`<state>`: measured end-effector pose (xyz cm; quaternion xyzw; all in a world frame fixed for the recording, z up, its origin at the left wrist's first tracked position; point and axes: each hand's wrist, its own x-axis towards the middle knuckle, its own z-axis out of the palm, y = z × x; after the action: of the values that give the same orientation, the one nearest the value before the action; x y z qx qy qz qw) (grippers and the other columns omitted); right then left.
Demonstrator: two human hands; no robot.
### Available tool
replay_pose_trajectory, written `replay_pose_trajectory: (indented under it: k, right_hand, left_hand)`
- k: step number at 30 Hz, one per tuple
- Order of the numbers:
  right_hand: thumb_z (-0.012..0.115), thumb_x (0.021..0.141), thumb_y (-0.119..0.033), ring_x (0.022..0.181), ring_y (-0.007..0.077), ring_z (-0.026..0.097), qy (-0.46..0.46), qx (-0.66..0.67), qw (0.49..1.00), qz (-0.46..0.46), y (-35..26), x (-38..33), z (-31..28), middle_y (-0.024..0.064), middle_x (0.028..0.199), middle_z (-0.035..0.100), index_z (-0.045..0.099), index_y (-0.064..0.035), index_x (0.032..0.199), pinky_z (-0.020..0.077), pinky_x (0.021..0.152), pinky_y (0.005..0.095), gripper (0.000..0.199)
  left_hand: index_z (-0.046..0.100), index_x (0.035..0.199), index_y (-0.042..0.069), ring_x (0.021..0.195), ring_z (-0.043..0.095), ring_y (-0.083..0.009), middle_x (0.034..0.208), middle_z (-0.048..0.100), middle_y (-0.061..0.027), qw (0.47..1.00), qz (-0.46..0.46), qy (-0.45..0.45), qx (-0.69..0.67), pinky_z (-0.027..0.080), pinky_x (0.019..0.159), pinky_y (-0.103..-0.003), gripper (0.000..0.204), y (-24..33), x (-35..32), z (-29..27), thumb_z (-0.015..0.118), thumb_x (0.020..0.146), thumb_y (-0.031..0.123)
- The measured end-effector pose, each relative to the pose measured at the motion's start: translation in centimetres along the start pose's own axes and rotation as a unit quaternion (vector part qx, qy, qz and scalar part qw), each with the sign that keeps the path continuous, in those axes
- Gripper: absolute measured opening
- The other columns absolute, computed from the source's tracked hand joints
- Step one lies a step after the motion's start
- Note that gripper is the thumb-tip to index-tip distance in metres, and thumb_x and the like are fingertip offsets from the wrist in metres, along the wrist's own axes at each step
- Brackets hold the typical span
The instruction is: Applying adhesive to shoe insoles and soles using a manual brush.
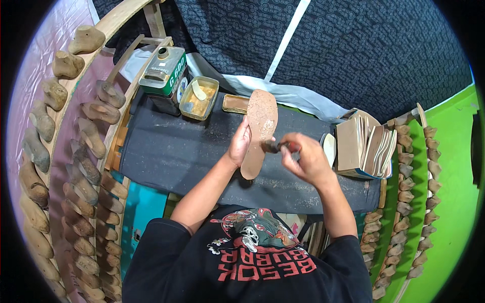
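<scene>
My left hand (239, 143) grips a tan shoe insole (262, 120) by its left edge, fingers behind it. The insole stands raised above the dark table, wide end away from me, with a wet, shiny patch near its middle. My right hand (309, 159) is closed around a small brush (272, 146) with a red handle. Its dark end meets the insole's right edge at the narrow waist; motion blurs the hand and brush. Just behind the insole lies a brown rectangular block (235, 103), partly covered by it.
On the cloth-covered table (177, 151) stand a green-and-white metal can (162, 76) and a plastic tub (200, 96) of yellowish residue at the back left. A box of insole-shaped pieces (365, 146) stands at the right. Racks of wooden shoe lasts (86, 171) flank both sides.
</scene>
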<state>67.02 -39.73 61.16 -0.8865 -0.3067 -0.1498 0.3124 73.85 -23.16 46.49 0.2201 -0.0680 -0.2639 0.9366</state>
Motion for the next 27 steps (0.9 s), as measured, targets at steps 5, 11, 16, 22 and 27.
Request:
replay_pose_trajectory:
  k: [5, 11, 16, 22, 27]
  right_hand:
    - [0.071, 0.083, -0.002, 0.073, 0.0282, 0.068, 0.095, -0.053, 0.994, 0.029, 1.5, 1.2, -0.3, 0.0134, 0.087, 0.066, 0.059, -0.002, 0.104, 0.0555, 0.066, 0.0385, 0.025]
    - [0.071, 0.082, -0.003, 0.07, 0.029, 0.066, -0.015, 0.001, 1.0, 0.016, -0.5, -0.2, 0.6, 0.0129, 0.083, 0.064, 0.059, -0.0021, 0.102, 0.0545, 0.065, 0.0389, 0.023]
    - [0.069, 0.083, 0.0, 0.067, 0.0257, 0.063, 0.12, -0.066, 0.99, 0.025, 1.7, 1.7, -0.7, 0.0112, 0.081, 0.062, 0.06, -0.0014, 0.101, 0.0517, 0.063, 0.0351, 0.021]
    - [0.07, 0.083, -0.002, 0.067, 0.0221, 0.069, 0.035, -0.038, 0.999, -0.014, 0.7, 0.2, 0.6, 0.0112, 0.085, 0.069, 0.061, -0.0026, 0.102, 0.0544, 0.062, 0.0309, 0.021]
    - [0.071, 0.083, -0.005, 0.065, 0.0248, 0.067, 0.016, 0.013, 0.999, 0.028, 0.6, 0.4, 0.5, 0.0116, 0.076, 0.065, 0.06, -0.0028, 0.1, 0.0547, 0.062, 0.0357, 0.021]
  left_hand:
    - [0.044, 0.148, 0.009, 0.1, 0.068, -0.0242, 0.127, 0.063, -0.0097, 0.995, -0.022, -0.073, 0.061, 0.057, 0.088, -0.038, 0.064, 0.2, -0.3, -0.8, 0.022, 0.108, 0.055]
    - [0.046, 0.147, 0.009, 0.097, 0.069, -0.0243, 0.126, 0.065, -0.0108, 1.0, -0.002, 0.028, 0.007, 0.058, 0.081, -0.036, 0.068, 0.2, 0.2, 1.1, 0.021, 0.107, 0.059]
    - [0.044, 0.148, 0.009, 0.096, 0.07, -0.0252, 0.128, 0.063, -0.0108, 0.994, -0.031, -0.085, 0.062, 0.057, 0.083, -0.036, 0.066, 0.2, 0.2, -0.8, 0.021, 0.108, 0.056]
    - [0.044, 0.148, 0.009, 0.101, 0.068, -0.0224, 0.129, 0.063, -0.0098, 0.999, -0.012, -0.019, 0.041, 0.057, 0.086, -0.036, 0.064, 0.0, 0.6, -0.2, 0.021, 0.109, 0.054]
    - [0.042, 0.149, 0.009, 0.109, 0.065, -0.0206, 0.132, 0.062, -0.0083, 0.997, -0.009, -0.074, 0.009, 0.054, 0.096, -0.038, 0.061, -0.2, 0.6, -0.6, 0.023, 0.11, 0.051]
